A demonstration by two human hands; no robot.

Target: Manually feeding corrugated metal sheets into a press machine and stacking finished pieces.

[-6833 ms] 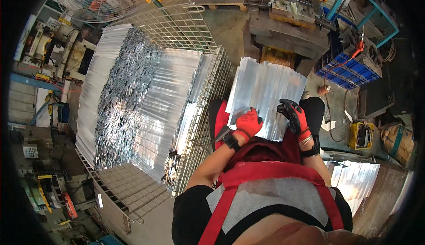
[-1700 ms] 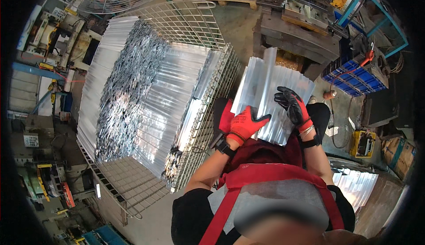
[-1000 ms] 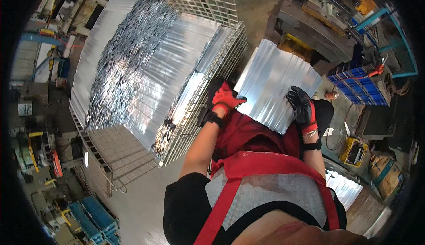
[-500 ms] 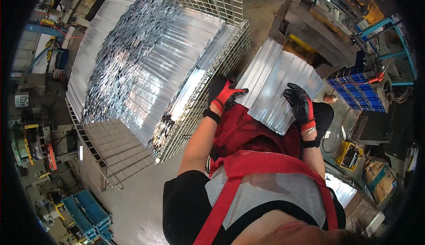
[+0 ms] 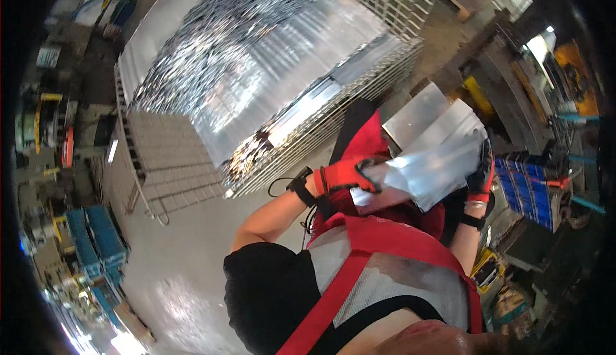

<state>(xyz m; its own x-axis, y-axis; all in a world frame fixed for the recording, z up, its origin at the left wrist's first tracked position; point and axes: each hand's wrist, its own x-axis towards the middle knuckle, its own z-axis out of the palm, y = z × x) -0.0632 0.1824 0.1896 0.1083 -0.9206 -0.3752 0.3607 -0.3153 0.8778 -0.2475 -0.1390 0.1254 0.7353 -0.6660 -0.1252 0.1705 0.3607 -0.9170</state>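
A loose stack of shiny metal strips (image 5: 427, 162) lies across my lap, slightly fanned and blurred by motion. My left hand (image 5: 351, 177), in a red glove with black fingertips, is closed round the stack's near left end. At the right side my right hand (image 5: 480, 172), in a black and red glove, presses closed along the strips' edge; its fingers are partly hidden. Just beyond the stack is a flat bright metal piece (image 5: 417, 116).
To the left stands a wire mesh cage (image 5: 321, 127) heaped with many metal strips (image 5: 289, 53). Blue crates (image 5: 526, 188) are at the right, with dark machinery (image 5: 500, 66) behind them. Further left are blue bins (image 5: 96, 239) on the grey floor (image 5: 179, 278).
My left hand has gone from resting beside the strips to gripping their near end. The right hand has moved to their right edge. The strips are bunched and turned, and the view has swung.
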